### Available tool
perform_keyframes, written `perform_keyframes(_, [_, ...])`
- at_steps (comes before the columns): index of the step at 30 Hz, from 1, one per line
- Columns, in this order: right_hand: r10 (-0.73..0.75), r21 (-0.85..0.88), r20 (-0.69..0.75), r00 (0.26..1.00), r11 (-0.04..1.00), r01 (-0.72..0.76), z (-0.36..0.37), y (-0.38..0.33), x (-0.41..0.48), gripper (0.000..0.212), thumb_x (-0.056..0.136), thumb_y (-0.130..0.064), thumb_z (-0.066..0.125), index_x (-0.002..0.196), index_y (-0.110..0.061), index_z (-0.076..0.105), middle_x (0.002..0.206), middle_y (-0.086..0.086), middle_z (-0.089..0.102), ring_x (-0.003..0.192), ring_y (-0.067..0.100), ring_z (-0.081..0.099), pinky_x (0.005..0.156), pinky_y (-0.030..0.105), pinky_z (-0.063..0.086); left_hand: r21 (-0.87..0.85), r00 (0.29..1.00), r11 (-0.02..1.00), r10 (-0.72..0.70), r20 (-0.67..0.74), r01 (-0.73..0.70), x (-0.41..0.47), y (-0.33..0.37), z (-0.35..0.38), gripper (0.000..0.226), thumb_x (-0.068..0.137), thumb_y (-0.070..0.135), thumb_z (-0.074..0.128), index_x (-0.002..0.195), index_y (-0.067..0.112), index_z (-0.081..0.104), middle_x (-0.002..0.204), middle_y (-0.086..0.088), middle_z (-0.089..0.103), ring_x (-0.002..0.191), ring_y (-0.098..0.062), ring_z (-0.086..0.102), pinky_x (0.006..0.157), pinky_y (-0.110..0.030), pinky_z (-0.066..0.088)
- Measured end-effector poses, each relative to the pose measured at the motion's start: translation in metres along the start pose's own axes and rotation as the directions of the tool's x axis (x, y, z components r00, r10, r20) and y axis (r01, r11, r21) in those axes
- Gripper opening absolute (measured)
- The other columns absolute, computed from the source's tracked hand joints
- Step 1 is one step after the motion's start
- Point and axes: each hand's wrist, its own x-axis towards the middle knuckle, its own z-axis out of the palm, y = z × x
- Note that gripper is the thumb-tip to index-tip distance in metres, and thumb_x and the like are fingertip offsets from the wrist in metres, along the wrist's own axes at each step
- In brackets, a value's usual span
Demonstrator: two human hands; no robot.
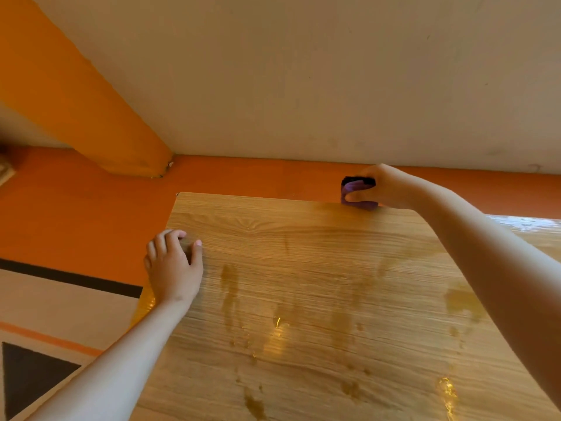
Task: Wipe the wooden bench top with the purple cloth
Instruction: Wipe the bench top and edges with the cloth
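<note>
Wet-streaked wooden counter [318, 299] against an orange floor [91, 214] — right hand [384, 188] clutches purple cloth [356, 194] at far edge; left hand [174, 267] rests open, fingers curled.

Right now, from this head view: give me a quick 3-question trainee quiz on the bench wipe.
1. True or false: the right hand holds the purple cloth at the bench top's far edge.
2. What does the left hand do? A) grips a bottle B) rests on the bench top near its left edge C) hangs off frame
3. Fill in: wet streaks show mostly on the ___ part of the bench top.

Key: 1 true; 2 B; 3 near
</note>
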Motion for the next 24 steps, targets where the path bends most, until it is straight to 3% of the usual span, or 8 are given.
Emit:
perform_keyframes(2, [-0.004, -0.005, 0.001, 1.000, 1.000, 0.004, -0.005, 0.007, -0.002, 0.021, 0.082, -0.034, 0.069, 0.096, -0.018, 0.065, 0.086, 0.001, 0.066, 0.078, 0.021, 0.060, 0.072, 0.037, 0.049, 0.057, 0.999, 0.997, 0.051, -0.011, -0.050, -0.002, 0.021, -0.004, 0.033, 0.095, 0.031, 0.053, 0.118, 0.008, 0.056, 0.126, -0.012, 0.054, 0.120, -0.033, 0.045, 0.099, -0.047, 0.032])
perform_keyframes(5, [-0.018, 0.023, 0.034, 0.999, 1.000, 0.018, -0.007, 0.005, -0.003, 0.017, 0.084, -0.031, 0.068, 0.092, -0.017, 0.064, 0.082, 0.000, 0.064, 0.071, 0.017, 0.057, 0.065, 0.031, 0.045, -0.083, 0.982, 0.979, 0.188, 0.026, -0.185, -0.014, 0.087, 0.000, 0.038, 0.096, 0.035, 0.045, 0.121, 0.009, 0.056, 0.127, -0.009, 0.054, 0.121, -0.028, 0.046, 0.101, -0.040, 0.032])
perform_keyframes(8, [-0.021, 0.048, 0.073, 0.997, 0.999, 0.018, -0.009, 0.005, -0.005, 0.014, 0.086, -0.030, 0.067, 0.089, -0.017, 0.063, 0.079, 0.001, 0.064, 0.069, 0.019, 0.056, 0.065, 0.032, 0.045, -0.194, 0.912, 0.905, 0.400, 0.091, -0.378, -0.032, 0.171, 0.019, 0.045, 0.092, 0.042, 0.039, 0.120, 0.012, 0.057, 0.124, -0.003, 0.055, 0.118, -0.022, 0.048, 0.100, -0.032, 0.032])
perform_keyframes(10, [0.008, 0.020, 0.080, 0.997, 1.000, -0.009, -0.014, 0.010, -0.009, 0.019, 0.086, -0.033, 0.066, 0.091, -0.015, 0.064, 0.081, 0.003, 0.065, 0.070, 0.020, 0.056, 0.066, 0.032, 0.045, -0.224, 0.873, 0.867, 0.476, 0.107, -0.445, -0.041, 0.219, 0.030, 0.039, 0.093, 0.038, 0.046, 0.122, 0.013, 0.057, 0.125, -0.001, 0.055, 0.118, -0.020, 0.047, 0.102, -0.033, 0.031])
perform_keyframes(15, [0.091, -0.105, 0.098, 0.991, 0.991, -0.080, -0.045, 0.045, -0.032, 0.029, 0.082, -0.046, 0.065, 0.093, -0.019, 0.063, 0.090, 0.006, 0.069, 0.078, 0.024, 0.061, 0.072, 0.038, 0.047, -0.252, 0.866, 0.873, 0.466, 0.182, -0.417, -0.053, 0.271, 0.058, 0.037, 0.095, 0.035, 0.051, 0.127, 0.014, 0.054, 0.129, 0.001, 0.053, 0.123, -0.019, 0.043, 0.107, -0.032, 0.029])
perform_keyframes(20, [0.177, -0.090, 0.098, 0.979, 0.982, -0.168, -0.084, 0.097, -0.076, 0.030, 0.085, -0.042, 0.064, 0.102, -0.017, 0.062, 0.095, 0.005, 0.066, 0.087, 0.027, 0.062, 0.074, 0.034, 0.046, -0.281, 0.886, 0.878, 0.439, 0.148, -0.387, -0.058, 0.272, 0.078, 0.032, 0.092, 0.035, 0.044, 0.107, 0.015, 0.064, 0.109, 0.001, 0.063, 0.108, -0.020, 0.052, 0.098, -0.029, 0.028])
perform_keyframes(24, [0.194, -0.070, 0.081, 0.978, 0.980, -0.189, -0.102, 0.124, -0.099, 0.025, 0.085, -0.042, 0.064, 0.095, -0.019, 0.062, 0.091, 0.006, 0.067, 0.079, 0.024, 0.060, 0.069, 0.032, 0.043, -0.303, 0.894, 0.877, 0.427, 0.138, -0.372, -0.058, 0.274, 0.077, 0.031, 0.090, 0.035, 0.046, 0.104, 0.016, 0.066, 0.105, 0.003, 0.064, 0.105, -0.018, 0.053, 0.098, -0.028, 0.029])
